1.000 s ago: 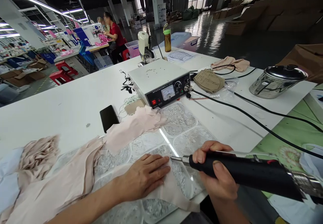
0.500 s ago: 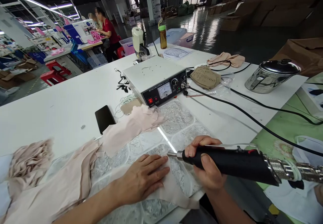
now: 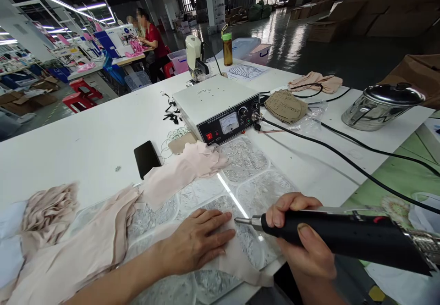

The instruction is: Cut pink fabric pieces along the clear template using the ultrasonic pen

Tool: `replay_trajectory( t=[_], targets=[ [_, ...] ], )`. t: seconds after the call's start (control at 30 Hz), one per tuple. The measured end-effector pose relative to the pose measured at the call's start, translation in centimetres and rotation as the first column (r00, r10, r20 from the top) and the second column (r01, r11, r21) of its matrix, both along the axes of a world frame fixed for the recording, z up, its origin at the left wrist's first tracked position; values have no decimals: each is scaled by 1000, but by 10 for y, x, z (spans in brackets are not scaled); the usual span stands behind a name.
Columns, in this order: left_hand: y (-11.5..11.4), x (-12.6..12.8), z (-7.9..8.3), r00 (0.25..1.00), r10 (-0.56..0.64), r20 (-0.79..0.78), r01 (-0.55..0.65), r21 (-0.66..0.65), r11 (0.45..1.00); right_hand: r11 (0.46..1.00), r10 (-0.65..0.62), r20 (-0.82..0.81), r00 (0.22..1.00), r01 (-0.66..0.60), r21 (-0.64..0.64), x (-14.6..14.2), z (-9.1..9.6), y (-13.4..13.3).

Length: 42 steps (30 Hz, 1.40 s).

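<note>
My left hand (image 3: 199, 238) lies flat, fingers stretched out, on a thin pale pink fabric piece (image 3: 237, 261), which rests on a clear patterned plastic sheet (image 3: 247, 158). My right hand (image 3: 314, 250) is wrapped around the black handle of a handheld ultrasonic welder (image 3: 360, 238). Its narrow metal tip points left, just beside my left fingertips; whether it touches the fabric I cannot tell. More pale pink fabric pieces (image 3: 178, 172) lie beyond my left hand. A layered stack of pink fabric (image 3: 85, 236) spreads to the left of my forearm.
A control box (image 3: 216, 108) with a dial stands behind the sheet, its black cable (image 3: 330, 146) running right. A phone (image 3: 147, 159), card patterns (image 3: 287, 106), a lidded metal pot (image 3: 381, 108) and a bottle (image 3: 227, 50) are on the table. A person in red sits farther back.
My right hand has drawn the welder to the right and slightly toward me, its tip sliding a little off my left fingertips. My left hand stays on the fabric. The view has shifted slightly.
</note>
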<state>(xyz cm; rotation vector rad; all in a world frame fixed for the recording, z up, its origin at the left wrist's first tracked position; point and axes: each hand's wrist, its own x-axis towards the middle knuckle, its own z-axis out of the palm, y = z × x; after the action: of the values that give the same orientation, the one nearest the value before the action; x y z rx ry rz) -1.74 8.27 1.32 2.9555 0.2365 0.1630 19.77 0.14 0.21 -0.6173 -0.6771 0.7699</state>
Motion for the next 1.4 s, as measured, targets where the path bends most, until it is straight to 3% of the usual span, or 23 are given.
replay_trajectory(
  t=[0.5,0.8,1.4],
  targets=[
    [-1,0,-2,1000,1,29,-1,-19,1000,999,29,17,999,-28,-30,-3,0,-1],
    [-1,-1,-1,1000,-1,2,1,-18,1000,1000,19,109,994,-17,-26,-3,5,3],
    [-1,-2,4,999,-10,-54,9,-34,999,990,104,4,995,-103,-92,-2,9,-23]
  ],
)
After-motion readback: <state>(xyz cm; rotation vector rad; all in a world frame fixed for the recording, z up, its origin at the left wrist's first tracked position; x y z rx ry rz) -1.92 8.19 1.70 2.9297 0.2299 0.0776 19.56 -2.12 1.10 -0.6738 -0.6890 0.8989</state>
